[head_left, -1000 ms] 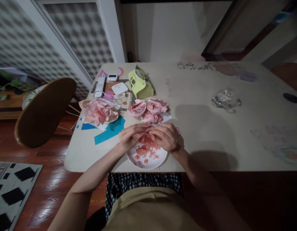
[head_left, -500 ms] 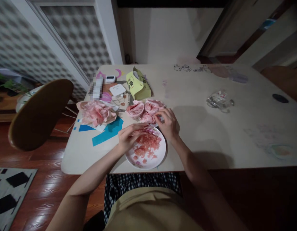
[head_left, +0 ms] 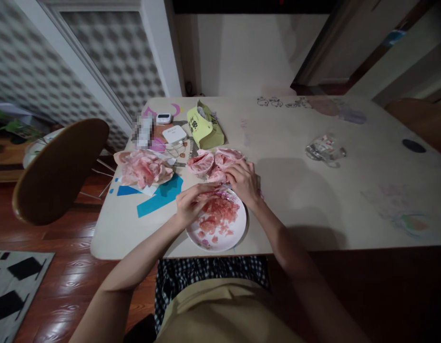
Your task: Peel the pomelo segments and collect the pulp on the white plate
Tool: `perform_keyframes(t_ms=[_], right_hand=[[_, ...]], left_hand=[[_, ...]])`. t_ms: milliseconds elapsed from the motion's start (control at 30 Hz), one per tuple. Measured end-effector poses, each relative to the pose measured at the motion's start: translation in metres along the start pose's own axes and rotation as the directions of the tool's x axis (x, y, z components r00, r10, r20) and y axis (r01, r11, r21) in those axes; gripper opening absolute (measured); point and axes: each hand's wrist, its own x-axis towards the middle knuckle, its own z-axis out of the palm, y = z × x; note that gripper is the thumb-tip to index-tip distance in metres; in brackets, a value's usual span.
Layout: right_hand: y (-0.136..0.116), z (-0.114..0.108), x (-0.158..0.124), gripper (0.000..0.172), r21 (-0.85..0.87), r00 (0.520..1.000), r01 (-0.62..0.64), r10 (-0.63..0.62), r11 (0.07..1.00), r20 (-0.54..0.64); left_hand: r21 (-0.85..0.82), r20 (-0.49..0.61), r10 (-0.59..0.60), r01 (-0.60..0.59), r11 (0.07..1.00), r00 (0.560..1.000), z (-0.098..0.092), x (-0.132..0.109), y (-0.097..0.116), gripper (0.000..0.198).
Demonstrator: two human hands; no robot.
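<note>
A white plate (head_left: 225, 241) with a flowered rim holds many loose bits of peeled pink pomelo flesh (head_left: 220, 214). Over its left rim, my left hand (head_left: 190, 202) has its fingers bent together; whatever lies between the fingertips is hidden. Just behind the plate sit pomelo chunks (head_left: 200, 163) in pale pink membrane. My right hand (head_left: 244, 183) reaches across the right side of these chunks, its fingers apart and bent down onto them. To the left lies a heap of torn pomelo membrane and peel (head_left: 145, 169).
Behind the chunks stands a yellow-green paper bag (head_left: 206, 127), beside a white box (head_left: 174, 134) and a small timer (head_left: 164, 118). Blue strips (head_left: 159, 200) lie left of the plate. A clear plastic bag (head_left: 324, 147) rests farther right on the table (head_left: 295, 209). A chair (head_left: 61, 171) stands left.
My right hand has shifted slightly left, from a pinch at the right side of the chunks to lying over them with fingers spread. The left hand has barely moved.
</note>
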Motion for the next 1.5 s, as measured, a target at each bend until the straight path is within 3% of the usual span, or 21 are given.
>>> perform_keyframes(t_ms=[267,433,600,733,833,1500], right_hand=[[-0.009,-0.006,0.001,0.008,-0.108,1.0,-0.008,0.01,0.994,0.019],[-0.014,-0.011,0.0,0.014,-0.106,0.999,-0.019,0.022,0.994,0.033],[-0.032,-0.028,-0.005,0.007,-0.02,0.983,0.004,-0.008,1.0,-0.184],[-0.05,-0.042,-0.011,0.007,0.013,0.933,0.184,-0.171,0.983,-0.317],[-0.058,-0.045,-0.015,0.01,0.0,0.922,0.259,-0.247,0.966,-0.297],[-0.056,-0.041,-0.02,0.009,-0.024,0.923,0.29,-0.287,0.957,-0.257]], left_hand=[[0.016,-0.007,0.05,-0.05,0.999,0.999,0.0,0.004,0.001,0.017],[0.033,-0.005,0.036,-0.035,0.999,0.999,0.0,0.003,0.0,0.014],[0.027,-0.01,-0.006,0.006,1.0,1.0,-0.001,0.003,0.001,0.017],[0.045,-0.032,-0.013,0.014,0.999,0.999,-0.001,0.001,-0.001,0.016],[0.048,-0.048,0.002,0.001,0.999,0.999,0.0,-0.001,-0.004,0.017],[0.076,0.021,0.139,-0.14,0.987,0.99,-0.001,-0.001,-0.006,0.02]])
